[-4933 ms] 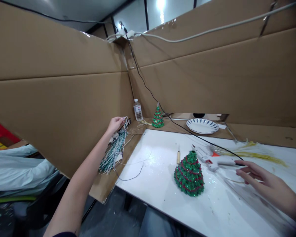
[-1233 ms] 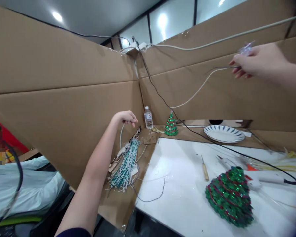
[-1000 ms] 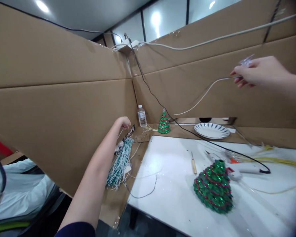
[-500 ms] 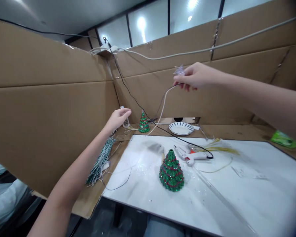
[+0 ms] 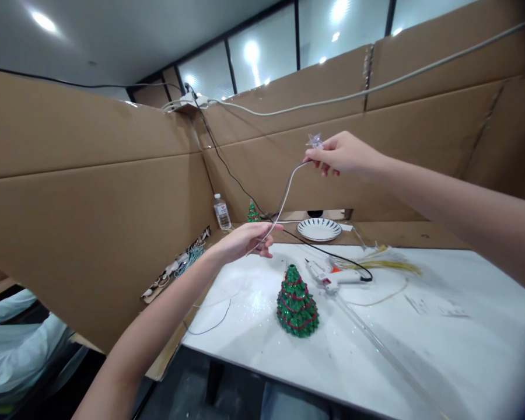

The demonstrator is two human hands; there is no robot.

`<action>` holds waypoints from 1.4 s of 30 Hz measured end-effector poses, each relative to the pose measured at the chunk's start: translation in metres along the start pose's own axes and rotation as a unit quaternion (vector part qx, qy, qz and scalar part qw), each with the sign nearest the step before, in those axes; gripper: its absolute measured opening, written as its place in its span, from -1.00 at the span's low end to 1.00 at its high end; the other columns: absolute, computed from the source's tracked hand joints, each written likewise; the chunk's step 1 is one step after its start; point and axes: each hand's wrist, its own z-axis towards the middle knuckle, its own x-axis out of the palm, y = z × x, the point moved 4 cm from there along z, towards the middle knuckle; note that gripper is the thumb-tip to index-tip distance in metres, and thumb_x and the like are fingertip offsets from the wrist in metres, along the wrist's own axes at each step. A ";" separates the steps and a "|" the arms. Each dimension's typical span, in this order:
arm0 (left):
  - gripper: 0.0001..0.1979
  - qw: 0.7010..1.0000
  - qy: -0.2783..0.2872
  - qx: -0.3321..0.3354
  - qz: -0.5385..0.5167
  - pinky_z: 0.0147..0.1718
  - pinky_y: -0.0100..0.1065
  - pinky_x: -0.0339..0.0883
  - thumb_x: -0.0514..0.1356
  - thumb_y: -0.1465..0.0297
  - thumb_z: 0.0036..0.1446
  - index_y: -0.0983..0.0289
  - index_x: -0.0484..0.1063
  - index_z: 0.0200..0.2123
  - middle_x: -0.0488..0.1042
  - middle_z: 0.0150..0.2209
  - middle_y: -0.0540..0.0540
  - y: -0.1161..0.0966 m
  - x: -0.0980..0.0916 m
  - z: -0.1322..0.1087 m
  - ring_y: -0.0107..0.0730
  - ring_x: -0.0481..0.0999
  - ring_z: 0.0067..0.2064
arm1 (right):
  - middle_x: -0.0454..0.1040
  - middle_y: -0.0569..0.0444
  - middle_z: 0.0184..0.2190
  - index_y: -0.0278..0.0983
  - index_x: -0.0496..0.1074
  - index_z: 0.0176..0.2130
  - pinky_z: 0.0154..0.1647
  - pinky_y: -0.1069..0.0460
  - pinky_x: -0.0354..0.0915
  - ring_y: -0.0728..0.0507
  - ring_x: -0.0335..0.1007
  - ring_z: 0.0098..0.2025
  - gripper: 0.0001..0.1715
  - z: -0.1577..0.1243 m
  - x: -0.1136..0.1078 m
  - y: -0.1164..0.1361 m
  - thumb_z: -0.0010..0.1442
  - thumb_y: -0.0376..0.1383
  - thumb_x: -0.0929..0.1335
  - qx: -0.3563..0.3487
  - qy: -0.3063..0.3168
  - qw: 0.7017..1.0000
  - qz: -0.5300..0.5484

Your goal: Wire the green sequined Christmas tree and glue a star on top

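Raised at the upper right, my right hand [image 5: 336, 153] pinches a clear star-shaped light [image 5: 315, 141] by its base. Two thin wires [image 5: 287, 185], one white and one dark, hang from it in a curve. My left hand [image 5: 254, 238] is lower and closer to the middle, with its fingers closed round the wires. Below both hands, a green glittery Christmas tree ornament [image 5: 297, 303] with red trim stands upright on the white table [image 5: 359, 361]. Its top has a small opening. A second, similar tree [image 5: 253, 212] stands behind, partly hidden by my left hand.
Right of the tree lies a white glue gun [image 5: 339, 279] with a black cord, beside a clear stick [image 5: 389, 353] and yellow-white wires [image 5: 385, 262]. Farther back are a striped plate [image 5: 319, 230] and a water bottle [image 5: 222, 212]. Cardboard walls [image 5: 96, 233] enclose the table.
My left hand has moved right and down, from near the bottle onto the wires. My right hand with the star light has dropped slightly. The view has shifted a little.
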 end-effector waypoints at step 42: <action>-0.76 0.952 0.095 0.067 0.283 -0.51 -0.50 0.29 0.14 0.27 0.15 0.30 0.52 -0.35 0.50 -0.45 0.06 -0.004 0.038 0.031 -0.49 0.42 -0.44 | 0.44 0.04 -0.29 -0.24 0.48 -0.45 -0.28 0.01 0.21 -0.11 0.34 -0.26 -0.70 -0.113 0.063 -0.019 0.16 -0.10 0.34 -0.012 0.102 0.995 -0.013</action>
